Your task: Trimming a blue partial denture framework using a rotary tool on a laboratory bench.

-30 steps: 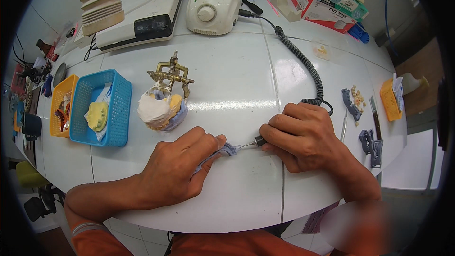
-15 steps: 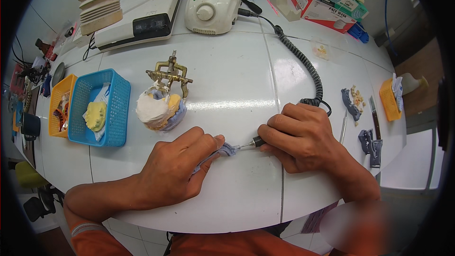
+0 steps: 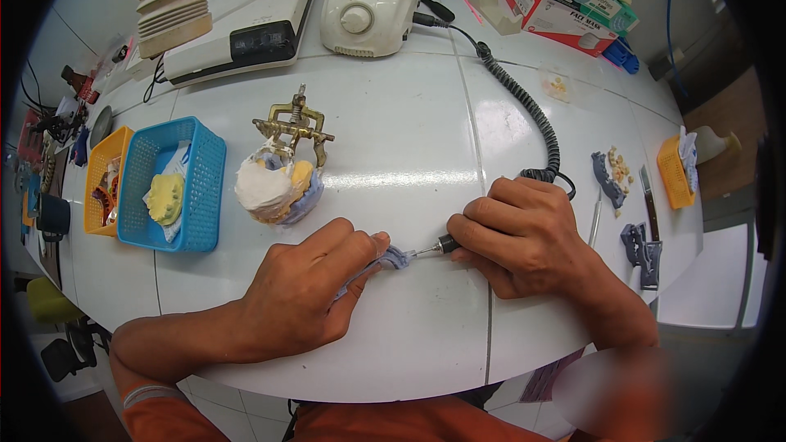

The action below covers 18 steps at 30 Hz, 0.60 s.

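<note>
My left hand (image 3: 315,278) is closed around a curved blue-grey piece (image 3: 391,257) low over the white tiled tabletop (image 3: 405,327), its far end showing beyond my fingertips. In my right hand (image 3: 516,237) is a black rotary handpiece (image 3: 449,241); its thin metal bit meets that end of the piece. A black coiled cord (image 3: 532,115) runs from the handpiece's side back to a white control box with a dial (image 3: 368,8). Above my left hand stands a brass articulator (image 3: 295,123) with a white, yellow and blue cast (image 3: 266,192).
A blue basket (image 3: 205,196) and a yellow basket (image 3: 102,221) stand left. At right lie blue-grey pieces (image 3: 651,262), small tooth-like bits (image 3: 618,172), a knife (image 3: 647,196) and another yellow basket (image 3: 675,184). A white machine with a hose (image 3: 221,61) and stacked boxes (image 3: 565,12) sit behind.
</note>
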Tool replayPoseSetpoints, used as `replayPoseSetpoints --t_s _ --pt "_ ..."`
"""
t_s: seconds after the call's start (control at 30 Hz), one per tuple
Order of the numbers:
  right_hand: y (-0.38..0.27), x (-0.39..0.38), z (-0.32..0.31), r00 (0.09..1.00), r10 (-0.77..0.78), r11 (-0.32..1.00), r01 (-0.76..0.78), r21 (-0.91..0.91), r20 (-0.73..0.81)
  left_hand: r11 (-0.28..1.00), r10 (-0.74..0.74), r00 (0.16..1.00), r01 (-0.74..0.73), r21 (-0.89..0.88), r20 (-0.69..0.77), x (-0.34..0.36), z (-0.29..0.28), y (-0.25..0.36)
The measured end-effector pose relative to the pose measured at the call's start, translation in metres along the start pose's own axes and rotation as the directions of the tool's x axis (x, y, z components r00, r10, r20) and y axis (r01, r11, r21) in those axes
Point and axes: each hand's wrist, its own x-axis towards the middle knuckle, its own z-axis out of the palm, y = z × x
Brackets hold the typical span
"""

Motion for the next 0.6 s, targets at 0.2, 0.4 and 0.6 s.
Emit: replayPoseSetpoints --t_s 0.2,0.4,0.6 --pt "0.0001 -0.0009 -0.0018 1.000 0.004 1.000 -0.004 0.003 0.001 1.000 0.014 1.000 -0.014 0.011 0.000 0.0005 0.0000 0.0006" --pt "0.0003 -0.0005 -0.0025 1.000 0.009 1.000 -0.009 0.003 0.015 1.000 0.007 1.000 -0.007 0.005 0.000 -0.0008 -0.0001 0.0002" --pt "0.0008 -0.0015 -0.0021 1.000 0.010 1.000 -0.010 0.000 0.011 1.000 0.012 1.000 -0.012 0.000 -0.001 -0.0007 0.0006 -0.0005"
